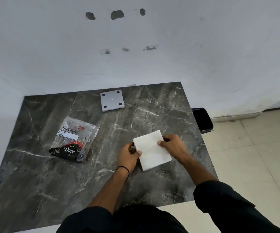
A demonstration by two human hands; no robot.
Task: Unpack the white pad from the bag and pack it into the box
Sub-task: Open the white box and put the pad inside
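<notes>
Gripping one white pad (151,149) — two hands, one bag (73,138)

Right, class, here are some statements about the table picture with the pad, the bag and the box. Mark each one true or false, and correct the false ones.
1. Both hands hold the white pad. True: the left hand grips its left edge and the right hand its right edge.
2. The white pad is inside the bag. False: the pad is out, and the bag lies apart, to its left on the table.
3. The grey box sits near the table's far edge. True.
4. The box touches the bag. False: bare tabletop separates them.
5. A black band is on the right wrist. False: the band is on the left wrist.
</notes>
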